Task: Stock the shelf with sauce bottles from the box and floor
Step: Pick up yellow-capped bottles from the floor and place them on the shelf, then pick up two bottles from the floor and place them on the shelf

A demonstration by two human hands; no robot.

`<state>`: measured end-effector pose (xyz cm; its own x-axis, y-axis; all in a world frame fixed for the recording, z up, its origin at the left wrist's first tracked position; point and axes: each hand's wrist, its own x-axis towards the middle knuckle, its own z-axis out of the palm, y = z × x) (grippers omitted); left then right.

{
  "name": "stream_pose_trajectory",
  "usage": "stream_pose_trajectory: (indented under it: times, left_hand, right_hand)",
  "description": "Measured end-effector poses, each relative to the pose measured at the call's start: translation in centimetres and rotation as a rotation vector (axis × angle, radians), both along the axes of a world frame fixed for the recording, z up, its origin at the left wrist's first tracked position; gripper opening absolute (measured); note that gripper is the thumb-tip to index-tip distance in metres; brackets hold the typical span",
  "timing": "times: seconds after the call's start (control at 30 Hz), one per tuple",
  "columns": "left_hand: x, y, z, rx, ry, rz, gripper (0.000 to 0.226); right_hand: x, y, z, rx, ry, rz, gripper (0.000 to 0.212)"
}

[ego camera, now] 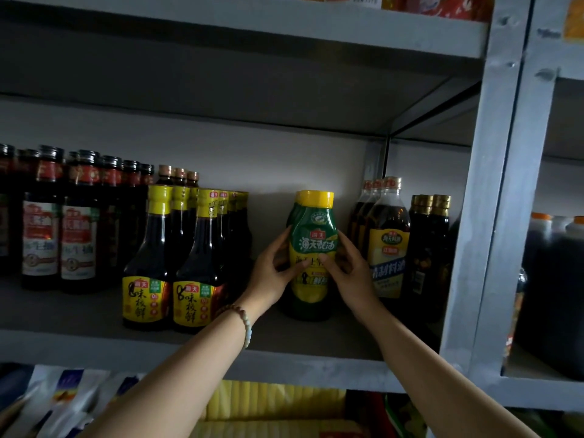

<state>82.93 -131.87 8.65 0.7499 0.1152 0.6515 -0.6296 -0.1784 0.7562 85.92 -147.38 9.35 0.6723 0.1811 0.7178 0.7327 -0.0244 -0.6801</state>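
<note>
Stock record, middle tier of a grey metal shelf (pixel 79 314).

Item in hand: one green-and-yellow plastic squeeze bottle with a yellow cap (pixel 316 229). It is upright with its label facing out and its base down on the shelf board. It sits in the gap between the yellow-labelled row on its left and the clear bottles on its right. A second bottle of the same green shows just behind it.

- Left hand (pixel 271 273): grips the bottle's left side. Its fingers (pixel 300 265) are curled round the body and the thumb lies across the front label. A pale beaded bracelet (pixel 245 324) is on the wrist.
- Right hand (pixel 350 273): grips the bottle's right side in the same way, with the thumb on the label close to the left thumb.

Neighbouring stock on the same board, left to right:
- Dark glass bottles with black caps and red-and-white labels (pixel 79 222), in rows running back.
- Dark soy sauce bottles with yellow neck wraps and yellow labels (pixel 148 263), in two files.
- Clear bottles of brown liquid with yellow-and-blue labels (pixel 388 241).
- Dark bottles with gold caps (pixel 429 248), against the grey upright post (pixel 493 184).

Adjoining rack, right: large dark jugs with orange caps (pixel 553 279).

Tier below: yellow packets (pixel 268 403) and white-and-blue bags (pixel 63 393).
</note>
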Motion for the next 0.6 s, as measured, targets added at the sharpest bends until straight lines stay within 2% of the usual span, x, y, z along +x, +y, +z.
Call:
stream_pose_trajectory:
  times: [0.27,0.43,0.6]
  left_hand:
    - [-0.1,-0.1,0.0,0.052,0.007,0.035,0.069]
    - [-0.4,-0.3,-0.1,0.104,0.01,0.083,0.069]
    - [-4.1,-1.0,0.8,0.223,-0.095,0.331,0.066]
  right_hand:
    - [0.5,-0.1,-0.2,-0.004,0.018,-0.001,0.049]
    - [0.6,0.0,-0.6,-0.039,0.009,-0.09,0.051]
    - [-0.9,-0.3,-0.1,-0.044,-0.123,-0.24,0.061]
